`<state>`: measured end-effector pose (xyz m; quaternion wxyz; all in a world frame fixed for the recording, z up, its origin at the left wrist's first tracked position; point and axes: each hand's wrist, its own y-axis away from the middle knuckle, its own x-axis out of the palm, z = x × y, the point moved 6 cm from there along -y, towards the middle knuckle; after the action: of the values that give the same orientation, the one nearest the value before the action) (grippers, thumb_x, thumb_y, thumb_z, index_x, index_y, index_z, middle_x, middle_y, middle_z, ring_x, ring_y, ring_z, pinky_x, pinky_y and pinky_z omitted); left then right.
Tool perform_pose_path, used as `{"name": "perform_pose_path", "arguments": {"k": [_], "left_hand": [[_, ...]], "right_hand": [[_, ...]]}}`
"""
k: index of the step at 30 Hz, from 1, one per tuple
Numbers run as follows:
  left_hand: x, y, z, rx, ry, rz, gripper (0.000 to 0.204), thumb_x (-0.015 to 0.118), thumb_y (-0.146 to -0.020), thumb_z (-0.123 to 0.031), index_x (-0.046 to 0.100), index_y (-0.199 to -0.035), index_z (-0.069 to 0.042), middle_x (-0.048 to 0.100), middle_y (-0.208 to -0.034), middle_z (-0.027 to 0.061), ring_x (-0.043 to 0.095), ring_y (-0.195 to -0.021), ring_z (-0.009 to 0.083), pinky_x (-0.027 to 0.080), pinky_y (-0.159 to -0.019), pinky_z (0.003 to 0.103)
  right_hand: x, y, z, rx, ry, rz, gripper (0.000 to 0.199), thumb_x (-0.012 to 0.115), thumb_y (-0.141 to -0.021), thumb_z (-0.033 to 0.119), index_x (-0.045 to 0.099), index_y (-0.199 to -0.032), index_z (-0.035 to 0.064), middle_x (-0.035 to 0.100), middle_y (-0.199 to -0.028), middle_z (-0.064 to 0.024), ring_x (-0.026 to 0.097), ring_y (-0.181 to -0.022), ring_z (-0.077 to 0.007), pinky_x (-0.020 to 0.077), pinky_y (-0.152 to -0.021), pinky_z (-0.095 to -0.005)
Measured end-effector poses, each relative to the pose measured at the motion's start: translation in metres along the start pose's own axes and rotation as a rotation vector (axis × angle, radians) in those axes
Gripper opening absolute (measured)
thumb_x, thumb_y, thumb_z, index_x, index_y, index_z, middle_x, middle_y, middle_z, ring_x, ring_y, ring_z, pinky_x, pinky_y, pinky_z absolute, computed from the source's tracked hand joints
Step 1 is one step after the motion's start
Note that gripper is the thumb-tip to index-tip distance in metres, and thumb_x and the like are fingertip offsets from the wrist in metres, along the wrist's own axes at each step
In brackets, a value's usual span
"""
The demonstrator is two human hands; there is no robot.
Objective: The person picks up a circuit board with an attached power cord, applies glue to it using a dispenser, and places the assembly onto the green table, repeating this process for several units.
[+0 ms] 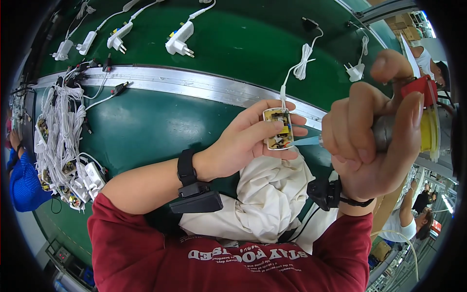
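Observation:
My left hand [245,141] holds a small open white charger shell with a circuit board [278,128] inside, face up, its white cable [296,73] trailing up over the green belt. My right hand [377,141] is wrapped around a grey dispensing tool [389,129] with a red and yellow end. Its pale blue nozzle [307,141] points left and touches the lower right edge of the board. Both wrists wear black straps with small boxes.
A pile of white cabled charger halves [63,146] lies at the left on the green table [146,126]. Finished white plugs [180,41] ride the far green belt beyond a metal rail [194,85]. A white cloth [267,194] covers my lap. Other people work at the right and left.

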<state>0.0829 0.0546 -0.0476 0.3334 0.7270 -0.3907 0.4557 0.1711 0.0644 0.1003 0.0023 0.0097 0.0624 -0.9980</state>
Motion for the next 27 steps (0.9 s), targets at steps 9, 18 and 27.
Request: {"name": "perform_pose_path", "arguments": {"k": [9,18,27], "left_hand": [[0.01,0.004,0.0,-0.055,0.16,0.102,0.035,0.038,-0.096,-0.014,0.032,-0.128,-0.005,0.042,-0.131,0.0142,0.043,-0.124,0.023,0.041,-0.099,0.048],[0.011,0.002,0.0,-0.067,0.162,0.109,0.035,0.038,-0.096,-0.015,0.031,-0.129,-0.005,0.042,-0.131,0.0137,0.042,-0.124,0.0231,0.042,-0.099,0.047],[0.044,-0.04,-0.022,0.083,-0.149,0.087,0.035,0.046,-0.09,-0.014,0.041,-0.124,-0.005,0.045,-0.125,0.0142,0.049,-0.114,0.0222,0.046,-0.092,0.042]], "right_hand": [[0.008,0.006,-0.004,-0.015,-0.026,0.025,0.03,0.032,-0.098,0.04,0.032,-0.092,0.0112,0.034,-0.048,0.0016,0.029,-0.036,-0.0071,0.0258,-0.038,-0.023],[0.005,0.005,0.0,-0.065,0.099,-0.014,0.032,0.03,-0.098,0.041,0.034,-0.098,0.0096,0.034,-0.048,0.002,0.029,-0.036,-0.0067,0.0256,-0.038,-0.0227],[-0.008,0.008,0.027,-0.056,-0.042,-0.146,0.042,0.031,-0.098,0.042,0.037,-0.113,0.0037,0.031,-0.047,0.004,0.026,-0.034,-0.0049,0.024,-0.036,-0.0222]]}}
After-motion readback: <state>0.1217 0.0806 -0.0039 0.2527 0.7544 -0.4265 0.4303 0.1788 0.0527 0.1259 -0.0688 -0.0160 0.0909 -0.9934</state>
